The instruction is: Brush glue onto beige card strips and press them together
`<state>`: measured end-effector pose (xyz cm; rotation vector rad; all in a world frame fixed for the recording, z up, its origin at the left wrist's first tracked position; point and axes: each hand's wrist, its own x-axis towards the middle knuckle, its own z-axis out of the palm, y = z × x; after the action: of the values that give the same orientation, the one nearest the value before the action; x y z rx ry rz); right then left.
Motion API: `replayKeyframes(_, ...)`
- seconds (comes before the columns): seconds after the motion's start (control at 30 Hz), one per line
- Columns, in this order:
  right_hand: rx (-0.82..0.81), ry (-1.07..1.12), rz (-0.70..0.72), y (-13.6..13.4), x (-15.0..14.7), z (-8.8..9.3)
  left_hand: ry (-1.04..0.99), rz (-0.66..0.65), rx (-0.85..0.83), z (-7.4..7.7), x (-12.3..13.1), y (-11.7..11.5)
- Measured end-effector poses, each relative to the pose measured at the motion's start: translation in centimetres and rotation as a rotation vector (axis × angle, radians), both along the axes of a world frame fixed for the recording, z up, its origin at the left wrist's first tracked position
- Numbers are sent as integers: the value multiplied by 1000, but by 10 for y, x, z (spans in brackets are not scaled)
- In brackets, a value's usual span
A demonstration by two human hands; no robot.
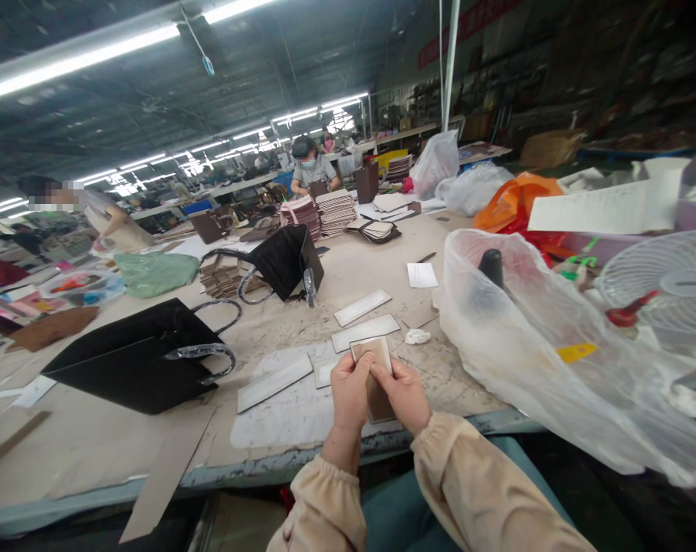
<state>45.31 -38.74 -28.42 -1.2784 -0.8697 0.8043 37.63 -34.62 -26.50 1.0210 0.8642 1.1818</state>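
My left hand (351,387) and my right hand (402,391) are both closed on one flat brown rectangular panel with a pale edge (379,399), held near the table's front edge. Both thumbs press on its face, close together; the other fingers are mostly hidden behind it. Just beyond my hands lie pale strips with dark edges: one strip (365,333), another strip (362,307) farther back, and a longer strip (274,382) to the left. Partly behind my left hand shows a smaller pale piece (323,374). A crumpled white scrap (418,336) rests right of the panel.
Two black handbags (135,356) (287,261) stand at left and centre. A clear plastic bag (514,330) bulges at right, beside a white fan (664,284). Stacked pieces (335,212) sit farther back. A seated co-worker (313,169) works across the table; another person (103,215) is at left.
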Motion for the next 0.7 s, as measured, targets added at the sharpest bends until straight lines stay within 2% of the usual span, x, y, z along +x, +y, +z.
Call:
replayKeyframes(0.17,70,46,30,1,-1,-1,-44,-1,-47,5,2,3)
replayKeyframes(0.33,18,32,-29,3,-3,-3,-70,16,-83,7,3,3)
replayKeyframes(0.53,35,25,-13,3,-1,1,-81,-8,-58,6,2,5)
replayKeyframes(0.7,73,45,-84,4,1,6,-87,-25,-67,9,4,5)
